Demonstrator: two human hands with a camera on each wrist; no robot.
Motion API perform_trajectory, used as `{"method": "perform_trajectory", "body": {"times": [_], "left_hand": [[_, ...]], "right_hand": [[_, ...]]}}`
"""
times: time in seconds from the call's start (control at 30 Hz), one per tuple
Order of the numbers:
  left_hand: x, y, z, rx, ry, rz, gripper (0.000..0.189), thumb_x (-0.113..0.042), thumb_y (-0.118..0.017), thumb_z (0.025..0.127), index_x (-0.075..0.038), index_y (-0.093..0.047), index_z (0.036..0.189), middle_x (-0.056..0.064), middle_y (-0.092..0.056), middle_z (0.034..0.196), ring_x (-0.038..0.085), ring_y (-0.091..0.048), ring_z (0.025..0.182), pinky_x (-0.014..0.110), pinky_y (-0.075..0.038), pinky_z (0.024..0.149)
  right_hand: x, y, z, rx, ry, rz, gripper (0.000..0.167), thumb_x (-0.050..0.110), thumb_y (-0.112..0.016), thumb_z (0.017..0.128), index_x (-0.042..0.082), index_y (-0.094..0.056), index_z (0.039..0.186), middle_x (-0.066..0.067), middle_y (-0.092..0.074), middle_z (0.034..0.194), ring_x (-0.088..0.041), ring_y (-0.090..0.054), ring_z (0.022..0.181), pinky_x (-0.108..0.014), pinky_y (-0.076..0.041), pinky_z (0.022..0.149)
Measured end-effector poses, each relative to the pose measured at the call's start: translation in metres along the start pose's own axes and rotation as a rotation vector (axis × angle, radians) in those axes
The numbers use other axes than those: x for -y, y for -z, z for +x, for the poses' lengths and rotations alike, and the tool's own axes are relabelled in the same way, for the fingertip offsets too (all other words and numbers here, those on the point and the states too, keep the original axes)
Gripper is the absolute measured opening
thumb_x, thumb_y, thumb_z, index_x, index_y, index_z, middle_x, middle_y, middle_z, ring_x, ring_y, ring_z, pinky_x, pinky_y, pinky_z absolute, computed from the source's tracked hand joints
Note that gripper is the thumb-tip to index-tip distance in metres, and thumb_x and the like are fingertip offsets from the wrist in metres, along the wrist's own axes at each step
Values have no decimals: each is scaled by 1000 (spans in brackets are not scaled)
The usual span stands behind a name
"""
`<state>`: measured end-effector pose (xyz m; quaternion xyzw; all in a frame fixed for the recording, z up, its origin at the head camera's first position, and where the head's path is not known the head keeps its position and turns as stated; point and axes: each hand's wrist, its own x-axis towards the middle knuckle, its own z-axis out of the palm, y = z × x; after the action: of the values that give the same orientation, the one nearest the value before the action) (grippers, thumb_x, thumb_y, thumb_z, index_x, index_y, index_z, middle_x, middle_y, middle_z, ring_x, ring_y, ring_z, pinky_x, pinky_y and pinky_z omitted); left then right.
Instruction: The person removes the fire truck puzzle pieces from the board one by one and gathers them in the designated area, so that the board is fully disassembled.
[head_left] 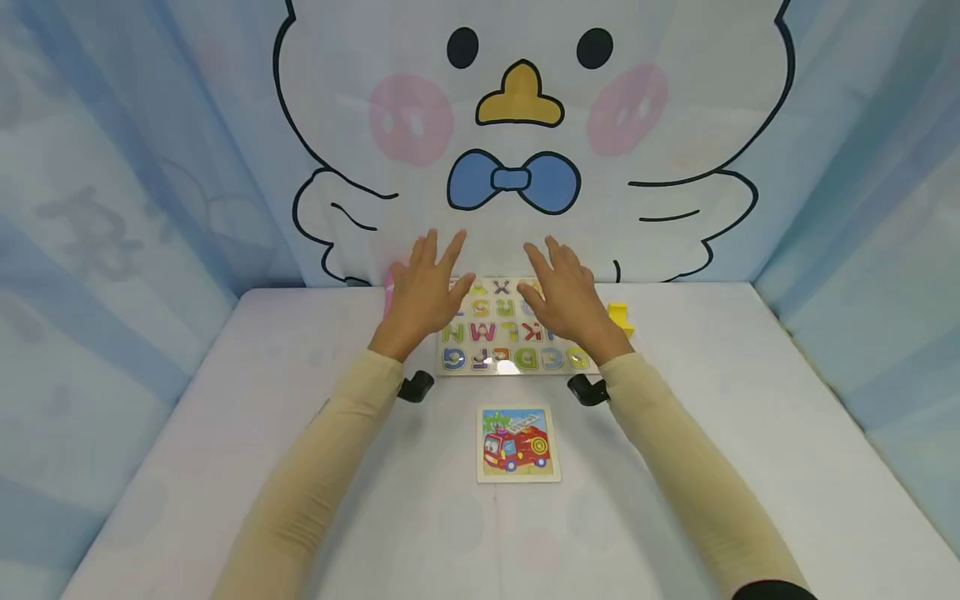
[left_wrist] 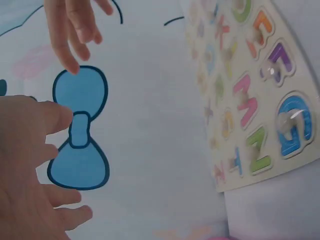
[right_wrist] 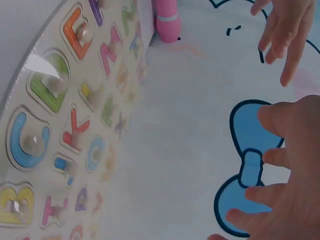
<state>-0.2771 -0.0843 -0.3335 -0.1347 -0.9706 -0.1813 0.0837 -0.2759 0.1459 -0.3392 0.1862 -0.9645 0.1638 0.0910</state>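
Both hands are raised above an alphabet puzzle board [head_left: 491,368], fingers spread and holding nothing. My left hand [head_left: 425,293] hovers over the board's left side; my right hand [head_left: 567,296] is over its right side. In the left wrist view the left hand [left_wrist: 25,170] shows spread fingers, with colourful knobbed letters on the board [left_wrist: 195,100] beside it. The right wrist view has the right hand [right_wrist: 295,170] apart from the same board [right_wrist: 75,165]. Nearer the front lies a square fire truck picture puzzle [head_left: 518,444], flat on the table.
A yellow object [head_left: 620,317] stands at the board's right edge. Something pink [head_left: 388,292], partly hidden by the left hand, is at its left; the right wrist view shows a rounded pink end [right_wrist: 168,22]. Behind the white table [head_left: 300,358] hangs a cartoon-printed backdrop [head_left: 517,242].
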Motion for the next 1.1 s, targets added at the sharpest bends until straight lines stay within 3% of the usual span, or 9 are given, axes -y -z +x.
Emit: {"method": "perform_trajectory", "body": {"times": [0.1,0.2,0.3,0.4,0.5,0.63,0.83,1.1], "left_hand": [[2,-8,-22,19,-74,-66,67,-36,-56,105,-21,-26,164,21,-26,165,39,-27,151,61,-28,117],[1,-13,-48,100,-149,-92,62,-32,-61,104,-17,-38,159,20,-38,160,38,-39,145,56,-37,113],[-2,-17,-78,290,-198,-57,55,-33,-62,103,-17,-48,154,20,-42,157,38,-41,144,58,-40,110],[-5,-22,-103,487,-228,20,52,-35,-64,102,-21,-54,150,18,-42,158,37,-40,145,62,-40,108],[-8,-30,-121,596,-256,88,53,-38,-68,99,-27,-55,149,16,-41,159,35,-37,146,62,-41,107],[-9,-41,-135,614,-274,97,56,-40,-71,96,-31,-54,149,15,-39,160,34,-34,148,62,-40,108],[-11,-49,-147,633,-276,74,61,-40,-73,95,-35,-51,151,14,-35,162,37,-31,150,63,-37,109],[-11,-47,-149,686,-255,54,61,-38,-75,93,-36,-53,150,15,-31,164,38,-23,153,70,-30,111]], "right_hand": [[5,-10,-17,3,31,55,62,29,-59,104,8,-37,157,-24,-33,160,-43,-31,147,-62,-31,115],[10,-17,-36,38,83,109,55,23,-64,102,4,-48,150,-21,-50,149,-39,-47,138,-55,-41,111],[15,-26,-55,149,153,188,45,15,-67,99,2,-58,141,-17,-61,138,-34,-60,121,-49,-50,102],[21,-35,-68,300,217,251,38,8,-69,97,3,-64,134,-13,-66,129,-28,-64,109,-42,-53,94],[26,-45,-77,423,249,281,35,6,-69,95,6,-66,130,-9,-66,123,-22,-62,101,-37,-54,88],[29,-57,-85,489,248,272,35,8,-71,94,9,-68,128,-5,-64,122,-17,-59,92,-34,-53,84],[33,-69,-88,513,247,238,35,14,-73,95,14,-69,129,-1,-61,122,-12,-55,87,-32,-51,86],[35,-71,-89,513,251,211,34,11,-73,95,13,-70,128,-3,-58,117,-12,-54,78,-29,-49,76]]}}
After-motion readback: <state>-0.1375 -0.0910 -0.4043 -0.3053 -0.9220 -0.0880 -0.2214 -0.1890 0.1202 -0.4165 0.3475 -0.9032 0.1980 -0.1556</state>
